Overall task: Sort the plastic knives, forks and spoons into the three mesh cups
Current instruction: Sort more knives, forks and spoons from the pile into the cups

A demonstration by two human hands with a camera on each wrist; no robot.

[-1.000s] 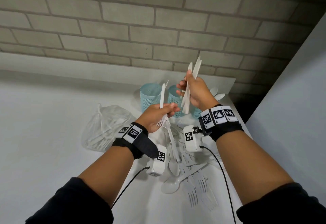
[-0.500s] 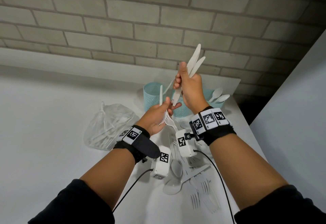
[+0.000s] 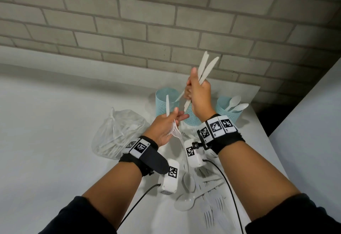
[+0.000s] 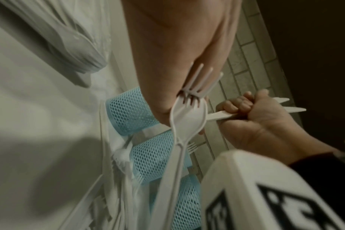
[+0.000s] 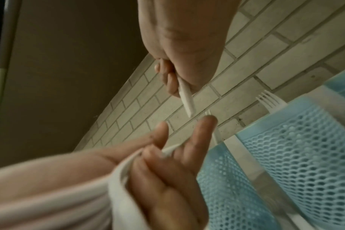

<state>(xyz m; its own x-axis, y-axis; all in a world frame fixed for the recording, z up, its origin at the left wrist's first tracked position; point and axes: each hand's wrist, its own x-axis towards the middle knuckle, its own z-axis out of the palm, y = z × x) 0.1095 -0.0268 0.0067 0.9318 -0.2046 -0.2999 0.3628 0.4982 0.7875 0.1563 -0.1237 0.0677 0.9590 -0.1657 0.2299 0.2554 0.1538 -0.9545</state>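
Note:
My right hand (image 3: 198, 93) grips a small bundle of white plastic knives (image 3: 206, 66), blades pointing up and to the right, above the middle mesh cup (image 3: 191, 118). The left wrist view shows that fist (image 4: 256, 113) curled round the knives (image 4: 220, 116). Lower and to the left, my left hand (image 3: 166, 125) holds several stacked white forks (image 3: 175, 132), tines toward my wrist, handles sticking up. The forks (image 4: 187, 112) fill the left wrist view. The left cup (image 3: 167, 103) stands behind my left hand. The right cup (image 3: 228, 113) holds spoons (image 3: 237, 104).
A clear plastic bag (image 3: 120, 132) with more white cutlery lies left of the cups. Loose forks and spoons (image 3: 203, 197) are heaped on the white table (image 3: 55, 141) under my wrists. A brick wall runs behind the cups; the table's edge drops away on the right.
My right hand has shifted left from over the middle and right cups, tilting the knives so the blades lean right. The left hand keeps its forks in about the same place.

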